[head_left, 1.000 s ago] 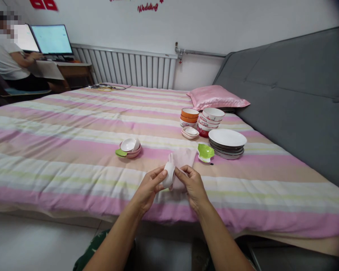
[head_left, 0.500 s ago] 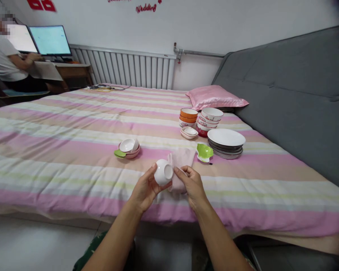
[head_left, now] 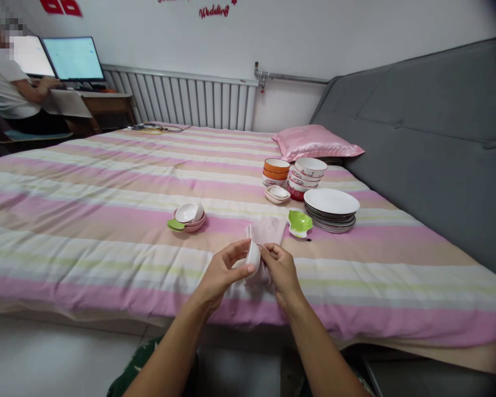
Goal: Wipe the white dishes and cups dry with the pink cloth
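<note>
Now a small white bowl (head_left: 253, 258) is up in the hands, tipped on its side, near the front edge of the bed (head_left: 107, 245). The left hand (head_left: 219, 274) holds it, and the right hand (head_left: 284, 274) pinches a pink cloth (head_left: 273, 230) just beside it. This bowl's turn looks only partway done, as it is not set down. Farther from that edge, off to the left, another white bowl (head_left: 187, 213) sits in pink dishes (head_left: 195, 225). I can't tell if those are done. Toward the headboard edge, orange bowls (head_left: 276, 170) and plates (head_left: 332, 201) stand in piles that look finished. Small dishes (head_left: 278, 199) hold a little bowl (head_left: 278, 191). The leaf dish (head_left: 300, 223) shows its green inside.
</note>
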Tool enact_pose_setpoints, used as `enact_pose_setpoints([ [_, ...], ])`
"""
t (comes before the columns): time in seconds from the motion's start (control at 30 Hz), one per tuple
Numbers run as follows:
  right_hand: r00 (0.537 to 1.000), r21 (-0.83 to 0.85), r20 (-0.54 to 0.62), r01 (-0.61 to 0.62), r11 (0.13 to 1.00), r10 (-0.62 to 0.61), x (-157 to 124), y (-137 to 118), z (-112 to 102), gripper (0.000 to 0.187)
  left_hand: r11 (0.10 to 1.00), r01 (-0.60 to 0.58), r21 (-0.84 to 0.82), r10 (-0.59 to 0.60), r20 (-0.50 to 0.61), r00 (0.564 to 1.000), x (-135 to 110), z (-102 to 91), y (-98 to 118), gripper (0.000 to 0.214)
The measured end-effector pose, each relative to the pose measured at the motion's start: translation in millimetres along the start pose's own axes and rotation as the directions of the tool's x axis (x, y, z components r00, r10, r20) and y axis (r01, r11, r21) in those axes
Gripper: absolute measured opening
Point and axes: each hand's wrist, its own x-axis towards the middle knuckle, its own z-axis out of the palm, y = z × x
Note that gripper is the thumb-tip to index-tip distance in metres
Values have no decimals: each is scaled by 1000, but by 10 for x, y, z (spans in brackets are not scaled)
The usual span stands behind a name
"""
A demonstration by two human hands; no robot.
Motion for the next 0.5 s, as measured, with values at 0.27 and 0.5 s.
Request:
enact_pose_setpoints([
  [0.27,994,-74,33,109,991,-107,0,-43,1,32,997,-17,73,21,-49,999,9,15,2,58],
  [0.5,959,-174,109,278,945,-262,-35,-94,13,26,991,-19,132,32,-98,995,16,-3,2,59],
])
